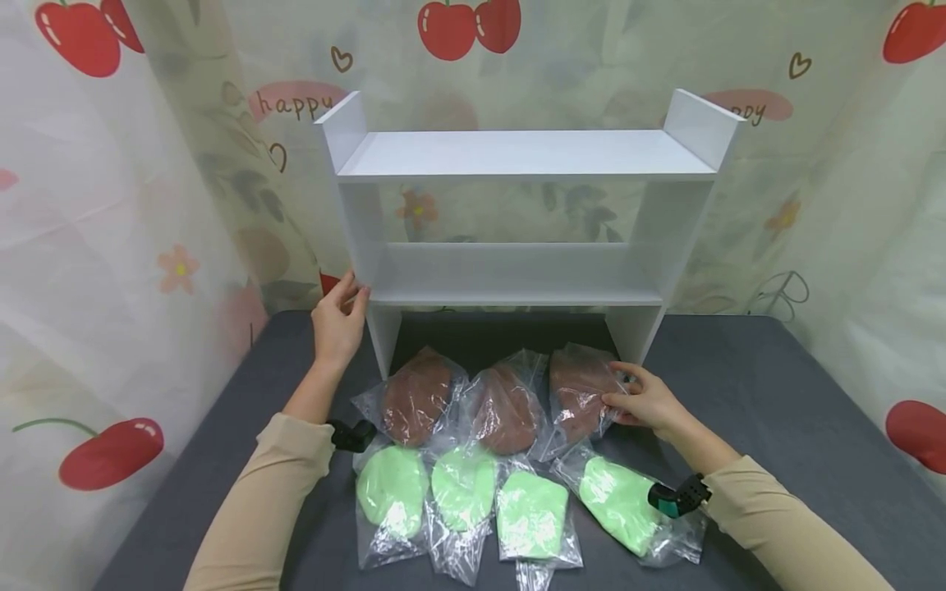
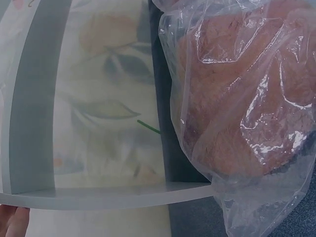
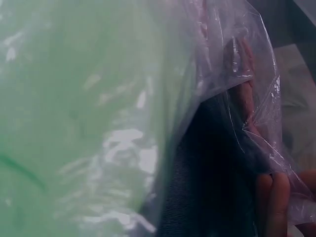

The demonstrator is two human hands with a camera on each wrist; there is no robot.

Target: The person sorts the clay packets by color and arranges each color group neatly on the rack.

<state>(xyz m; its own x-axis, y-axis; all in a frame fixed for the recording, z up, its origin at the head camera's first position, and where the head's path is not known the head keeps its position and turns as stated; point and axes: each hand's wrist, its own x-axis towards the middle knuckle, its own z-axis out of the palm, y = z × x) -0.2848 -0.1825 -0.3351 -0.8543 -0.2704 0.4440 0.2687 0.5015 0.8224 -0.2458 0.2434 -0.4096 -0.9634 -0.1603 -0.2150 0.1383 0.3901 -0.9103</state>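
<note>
My left hand [image 1: 340, 320] touches the outer left side of a white shelf unit [image 1: 517, 295], its fingertips at the panel's edge. In the left wrist view, fingertips [image 2: 15, 219] show right beside that panel. My right hand [image 1: 645, 400] pinches the edge of the rightmost clear plastic bag with a brown lump inside [image 1: 580, 390]. Fingers [image 3: 279, 202] hold the clear film in the right wrist view. Two more bagged brown lumps, one at the left [image 1: 417, 402] and one in the middle [image 1: 506, 410], lie side by side before the shelf's bottom opening.
Several clear bags with flat light green pieces [image 1: 461, 488] lie in front of the brown ones; one green bag [image 1: 621, 505] lies slanted under the right wrist. A dark grey cloth [image 1: 746, 394] covers the table. Printed curtains [image 1: 185, 164] surround it, and a thin cord [image 1: 783, 291] hangs at the right.
</note>
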